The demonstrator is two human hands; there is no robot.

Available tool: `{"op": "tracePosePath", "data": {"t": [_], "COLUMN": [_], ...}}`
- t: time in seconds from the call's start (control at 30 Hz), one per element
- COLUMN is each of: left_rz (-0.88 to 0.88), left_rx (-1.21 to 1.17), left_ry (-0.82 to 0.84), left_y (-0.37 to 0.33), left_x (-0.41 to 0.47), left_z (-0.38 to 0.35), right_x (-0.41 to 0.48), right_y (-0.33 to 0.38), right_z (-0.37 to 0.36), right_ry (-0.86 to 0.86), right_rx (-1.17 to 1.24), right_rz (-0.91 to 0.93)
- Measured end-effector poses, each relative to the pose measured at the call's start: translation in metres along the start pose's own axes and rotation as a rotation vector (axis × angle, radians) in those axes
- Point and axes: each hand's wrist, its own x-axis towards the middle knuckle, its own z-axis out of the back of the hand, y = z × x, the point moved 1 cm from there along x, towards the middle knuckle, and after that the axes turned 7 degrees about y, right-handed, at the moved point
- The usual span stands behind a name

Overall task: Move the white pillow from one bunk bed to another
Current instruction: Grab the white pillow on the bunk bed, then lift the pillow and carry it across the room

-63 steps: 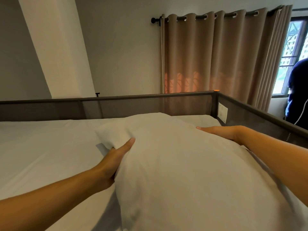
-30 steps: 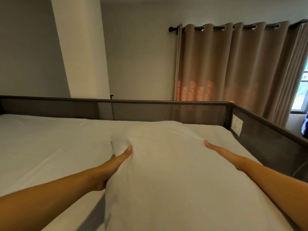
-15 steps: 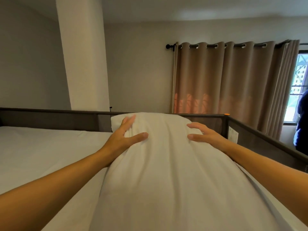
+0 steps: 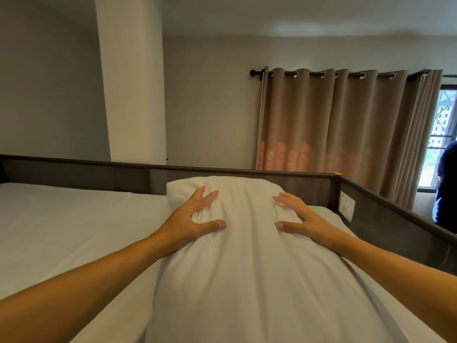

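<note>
The white pillow [image 4: 249, 263] lies lengthwise on the upper bunk's white mattress [image 4: 64, 224], its far end raised against the dark far rail [image 4: 123, 167]. My left hand [image 4: 190, 219] grips the pillow's far left part, fingers spread and thumb pinching a fold of fabric. My right hand [image 4: 301, 219] holds the far right part the same way, thumb pressed into the cloth. Both forearms reach in from the bottom corners. The pillow's near end runs out of the frame.
A dark mesh guard rail [image 4: 395, 219] with a white label runs along the right side and meets the far rail at an orange-capped corner. Behind stand a white pillar [image 4: 133, 82], tan curtains [image 4: 341, 125] and a window. A person in dark blue [image 4: 447, 189] stands at the right edge.
My hands slid from the pillow's sides up onto its far end and closed on the fabric. The pillow's far end rose and moved toward the far rail.
</note>
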Motion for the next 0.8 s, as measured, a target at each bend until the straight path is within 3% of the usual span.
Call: {"op": "tracePosePath", "data": {"t": [0.13,0.37,0.8], "left_rz": [-0.051,-0.237,-0.524], "left_rx": [-0.009,-0.031,0.221], "left_ry": [-0.033,-0.134,-0.408], "left_y": [-0.01,-0.049,-0.156], "left_x": [0.007,0.007,-0.085], "left_z": [0.005,0.053,0.235], "right_x": [0.002,0.003,0.013], "right_y": [0.012,0.075,0.277], "right_z": [0.009,0.043,0.053], "right_ry": [0.006,-0.134,-0.315], "right_rx": [-0.008,-0.174,-0.308], "right_rz": [0.032,0.156,0.534]}}
